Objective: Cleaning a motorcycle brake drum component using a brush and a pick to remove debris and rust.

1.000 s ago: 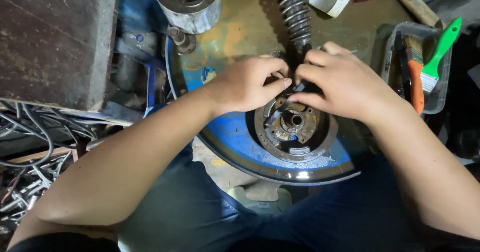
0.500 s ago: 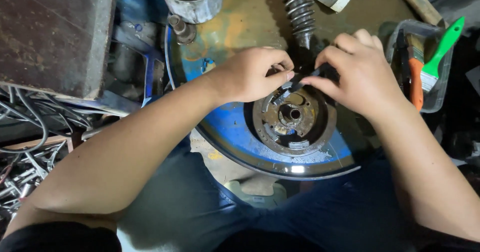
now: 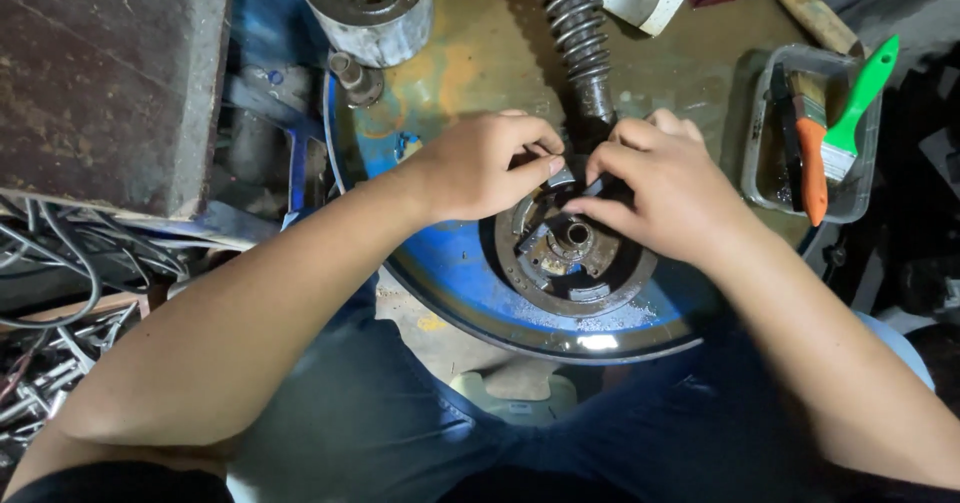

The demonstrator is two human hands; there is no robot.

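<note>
Two bare hands meet over a round metal part that lies flat on a big blue round tray. The round part sits near the middle of the tray, close to the person's lap.

The left hand comes in from the left. Its fingers are bent and its thumb and first finger pinch a small grey metal piece at the far edge of the round part. The right hand comes in from the right. Its fingers are curled too, and its fingertips press on the same small spot, touching the dark bits there. The two hands almost touch each other.

Just past the hands, a dark spring runs away toward the far side. A silver metal can-shaped part stands at the far left of the tray. On the right, a clear little tray holds an orange-handled brush and a green-handled brush. A tangle of wires lies on the left.
</note>
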